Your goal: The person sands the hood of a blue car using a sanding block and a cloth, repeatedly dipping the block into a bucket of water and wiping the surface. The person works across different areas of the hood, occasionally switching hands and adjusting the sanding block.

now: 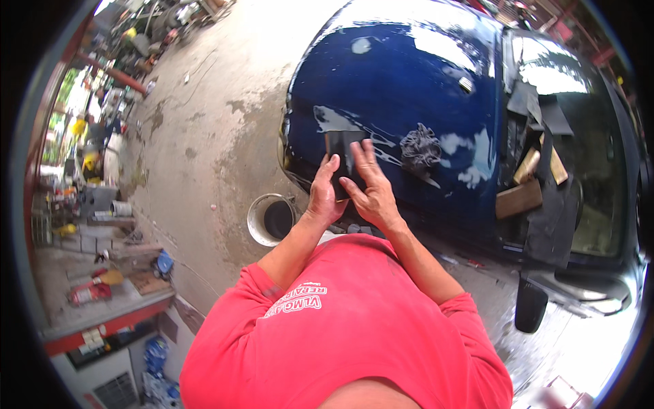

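Note:
My left hand (324, 189) is closed on the left and near edge of a dark rectangular sheet that looks like sandpaper (336, 144), with a thin pale brown edge showing on its left side. My right hand (373, 193) lies across the sheet's right side, fingers stretched out and thumb apart. Both hands are in front of me, over the near corner of a dark blue car hood (395, 82). Right of them, a crumpled grey rag (421, 147) rests on the wet-looking hood. What lies under the sheet is hidden.
A white bucket (253, 221) with dark contents stands on the concrete floor, left of my forearms. Wooden blocks (519, 198) and dark sheets (549, 228) lie on the windshield. A side mirror (530, 305) sticks out at right. Cluttered shelves (122, 255) line the left.

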{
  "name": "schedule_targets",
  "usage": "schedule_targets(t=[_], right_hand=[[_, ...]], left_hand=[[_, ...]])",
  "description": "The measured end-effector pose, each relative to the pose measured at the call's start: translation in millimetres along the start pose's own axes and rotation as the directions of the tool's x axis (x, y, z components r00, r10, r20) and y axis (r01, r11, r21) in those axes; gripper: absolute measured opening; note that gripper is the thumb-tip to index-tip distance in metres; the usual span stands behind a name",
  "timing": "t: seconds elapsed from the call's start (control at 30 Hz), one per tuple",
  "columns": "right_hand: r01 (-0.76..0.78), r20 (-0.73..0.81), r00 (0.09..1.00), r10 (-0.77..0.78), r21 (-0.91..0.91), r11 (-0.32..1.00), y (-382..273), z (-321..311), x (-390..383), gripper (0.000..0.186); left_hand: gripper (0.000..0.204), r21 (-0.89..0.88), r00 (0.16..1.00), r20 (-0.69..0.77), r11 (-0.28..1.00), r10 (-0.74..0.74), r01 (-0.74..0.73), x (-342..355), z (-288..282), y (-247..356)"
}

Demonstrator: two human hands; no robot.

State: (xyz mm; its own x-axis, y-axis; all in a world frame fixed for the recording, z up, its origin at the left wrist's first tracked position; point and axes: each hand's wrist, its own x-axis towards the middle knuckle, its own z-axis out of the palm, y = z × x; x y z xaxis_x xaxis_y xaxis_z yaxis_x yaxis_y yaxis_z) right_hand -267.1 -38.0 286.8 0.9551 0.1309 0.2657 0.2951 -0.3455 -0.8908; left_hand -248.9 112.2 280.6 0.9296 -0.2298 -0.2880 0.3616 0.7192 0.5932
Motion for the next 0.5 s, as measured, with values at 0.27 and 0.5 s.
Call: schedule_targets(t=[0.27,0.5], right_hand=[[-0.117,0.292,0.949,0.118,-0.021,0.993,20.8,-4.2,21.9,0.119],[-0.078,-0.056,0.997,0.055,-0.726,0.683,153.3,-85.0,51.9,0.123]], left_hand=[[0.076,-0.211,0.973,0.224,0.977,0.061,-0.013,-4.6,-29.3,-1.0],[0.111,0.362,1.0,0.001,0.932,-0.013,0.011,-25.3,-154.7,22.5]])
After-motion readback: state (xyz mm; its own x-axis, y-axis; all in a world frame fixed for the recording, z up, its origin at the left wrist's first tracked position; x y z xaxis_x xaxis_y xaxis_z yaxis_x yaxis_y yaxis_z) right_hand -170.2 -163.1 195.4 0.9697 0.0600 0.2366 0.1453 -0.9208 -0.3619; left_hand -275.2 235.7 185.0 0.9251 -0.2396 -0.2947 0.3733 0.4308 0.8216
